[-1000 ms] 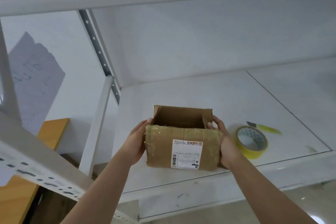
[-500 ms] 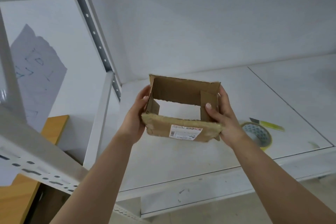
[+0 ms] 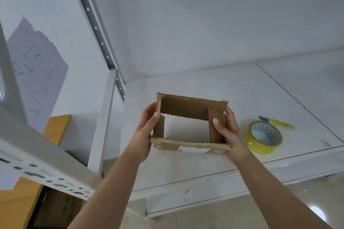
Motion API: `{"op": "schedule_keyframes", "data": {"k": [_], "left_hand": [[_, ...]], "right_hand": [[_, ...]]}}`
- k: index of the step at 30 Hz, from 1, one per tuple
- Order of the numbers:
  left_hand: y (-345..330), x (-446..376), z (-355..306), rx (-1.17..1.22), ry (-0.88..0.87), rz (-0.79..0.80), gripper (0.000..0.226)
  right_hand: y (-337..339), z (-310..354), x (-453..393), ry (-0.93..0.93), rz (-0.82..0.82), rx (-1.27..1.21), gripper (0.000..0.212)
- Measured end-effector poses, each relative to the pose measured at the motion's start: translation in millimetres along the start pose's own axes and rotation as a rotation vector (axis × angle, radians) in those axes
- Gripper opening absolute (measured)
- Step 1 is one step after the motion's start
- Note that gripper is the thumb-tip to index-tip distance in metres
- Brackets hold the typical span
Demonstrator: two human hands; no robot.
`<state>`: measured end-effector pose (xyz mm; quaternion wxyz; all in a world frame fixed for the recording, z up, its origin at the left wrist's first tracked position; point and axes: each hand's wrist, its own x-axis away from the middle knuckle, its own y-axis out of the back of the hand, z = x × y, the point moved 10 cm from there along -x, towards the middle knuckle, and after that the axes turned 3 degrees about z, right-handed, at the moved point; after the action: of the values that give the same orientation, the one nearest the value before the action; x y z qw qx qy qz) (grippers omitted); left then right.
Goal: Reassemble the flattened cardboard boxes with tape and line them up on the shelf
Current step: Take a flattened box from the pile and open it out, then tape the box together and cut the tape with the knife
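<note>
- A small cardboard box, opened into a rectangular tube with both ends unsealed, was held up above the white shelf, whose surface was seen straight through it.
- The left hand was wrapped around the box's left wall, with the thumb hooked over the edge into the opening.
- The right hand was clasped on the right wall, the thumb pressed against an inner flap.
- A white shipping label and strips of brown tape were seen on the near wall.
- A roll of yellow tape was laid on the shelf just beside the right hand.
- A yellow utility knife was laid just behind the roll.
- A sheet of paper with blue drawings was seen on the wall to the left.
</note>
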<state>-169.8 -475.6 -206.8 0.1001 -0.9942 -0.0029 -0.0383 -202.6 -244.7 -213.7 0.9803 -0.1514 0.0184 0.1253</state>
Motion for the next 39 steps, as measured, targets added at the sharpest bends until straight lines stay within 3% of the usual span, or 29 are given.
{"op": "schedule_keyframes", "data": {"k": [7,12,16,20,24,28,32,35,36,39], "left_hand": [[3.3,-9.9,-9.5,0.115,-0.022,0.029,0.053],[1.0,-8.8,15.2,0.141,0.151,0.012,0.074],[6.4,4.2,35.4,0.034,0.24,-0.024,0.068],[4.3,19.4,53.3,-0.043,0.254,0.01,0.079],[5.7,25.1,53.2,-0.074,0.173,0.033,0.059],[11.9,25.2,49.1,-0.014,0.08,-0.052,0.055],[20.1,32.7,33.5,-0.087,-0.05,-0.205,0.041],[17.6,33.2,25.2,-0.097,-0.083,-0.2,0.087],[14.3,33.6,21.4,-0.108,-0.119,-0.158,0.092],[4.1,36.6,16.3,-0.273,-0.16,-0.094,0.06]], "right_hand": [[-12.6,20.5,-14.4,0.045,0.038,0.012,0.059],[-3.2,1.1,-12.8,-0.067,0.027,-0.09,0.061],[3.4,-27.8,-0.9,-0.207,0.022,-0.053,0.063],[10.0,-42.5,12.2,-0.21,0.015,0.003,0.064],[9.1,-43.8,13.5,-0.197,0.052,0.01,0.062],[11.6,-42.3,11.2,-0.144,0.041,0.018,0.06],[18.4,-37.4,13.7,-0.096,-0.072,-0.002,0.026],[18.7,-29.2,15.3,-0.059,-0.118,0.116,0.036],[18.5,-27.7,16.0,-0.052,-0.133,0.139,0.04],[20.3,-31.6,16.5,-0.081,-0.177,0.092,0.048]]}}
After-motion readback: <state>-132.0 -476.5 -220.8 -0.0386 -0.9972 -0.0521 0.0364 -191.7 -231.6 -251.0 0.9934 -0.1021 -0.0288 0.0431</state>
